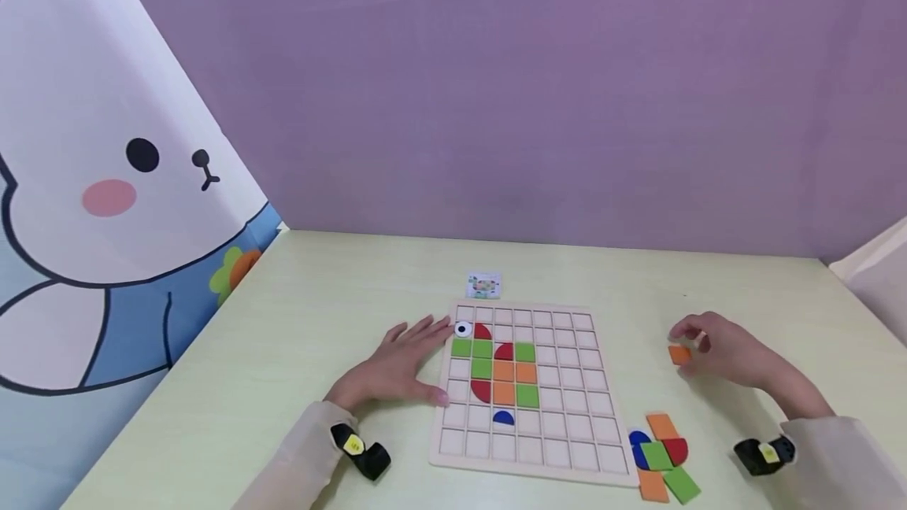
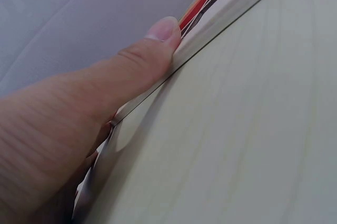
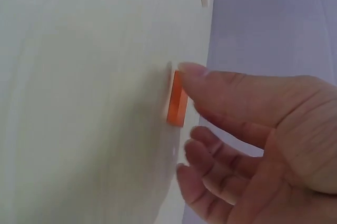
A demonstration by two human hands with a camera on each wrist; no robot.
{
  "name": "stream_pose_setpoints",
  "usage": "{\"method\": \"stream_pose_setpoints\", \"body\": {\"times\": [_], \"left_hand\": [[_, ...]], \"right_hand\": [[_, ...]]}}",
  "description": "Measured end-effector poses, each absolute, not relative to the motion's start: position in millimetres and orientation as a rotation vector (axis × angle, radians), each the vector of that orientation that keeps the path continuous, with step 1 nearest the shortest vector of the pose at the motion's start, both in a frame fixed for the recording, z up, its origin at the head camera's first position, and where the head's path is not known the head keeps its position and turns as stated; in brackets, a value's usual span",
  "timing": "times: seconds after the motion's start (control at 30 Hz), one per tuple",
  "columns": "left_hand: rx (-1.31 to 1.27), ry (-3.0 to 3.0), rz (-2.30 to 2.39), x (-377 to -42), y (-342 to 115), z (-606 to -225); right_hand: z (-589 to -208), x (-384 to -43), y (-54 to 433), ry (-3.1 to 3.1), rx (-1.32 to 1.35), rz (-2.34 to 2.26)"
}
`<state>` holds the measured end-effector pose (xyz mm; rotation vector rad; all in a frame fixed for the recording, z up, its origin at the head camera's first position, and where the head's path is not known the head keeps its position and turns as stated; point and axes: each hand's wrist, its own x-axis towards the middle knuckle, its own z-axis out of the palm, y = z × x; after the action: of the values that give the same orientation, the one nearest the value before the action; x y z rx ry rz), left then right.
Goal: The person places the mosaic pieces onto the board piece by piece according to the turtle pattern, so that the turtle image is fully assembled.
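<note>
A wooden grid board (image 1: 567, 447) lies on the table, with green, orange, red and blue tiles and a round eye tile (image 1: 463, 329) set in its left half. Spread along the board's left edge, my left hand (image 1: 397, 368) rests with straight fingers; its thumb (image 2: 152, 50) touches the rim in the left wrist view. To the right of the board, my right hand (image 1: 730, 349) pinches an orange square tile (image 1: 679, 355) between thumb and finger. The right wrist view has this orange tile (image 3: 177, 100) close over the table, thumb tip at its upper end.
A small picture card (image 1: 484, 285) lies just beyond the board's far edge. Several loose tiles lie by its near right corner, including a green square tile (image 1: 682, 485) and a red quarter-round tile (image 1: 676, 450). A purple wall panel (image 1: 553, 101) stands behind the table.
</note>
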<state>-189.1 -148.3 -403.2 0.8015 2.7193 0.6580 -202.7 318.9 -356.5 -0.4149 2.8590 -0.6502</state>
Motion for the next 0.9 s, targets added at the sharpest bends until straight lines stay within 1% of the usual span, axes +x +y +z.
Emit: {"method": "stream_pose_setpoints", "body": {"times": [0.33,0.5,0.73,0.9], "left_hand": [[0.793,2.724,0.657,-187,-147,-403],[0.801,2.731,0.655,-187,-148,-402],[0.785,2.728,0.652,-185,-147,-401],[0.783,2.731,0.657,-184,-146,-400]], "right_hand": [[-363,-204,324,2.788,-0.471,-0.678],[-364,-204,315,2.779,-0.465,-0.695],[-365,-204,302,2.805,-0.607,-0.781],[-362,-204,287,2.793,-0.614,-0.833]]}}
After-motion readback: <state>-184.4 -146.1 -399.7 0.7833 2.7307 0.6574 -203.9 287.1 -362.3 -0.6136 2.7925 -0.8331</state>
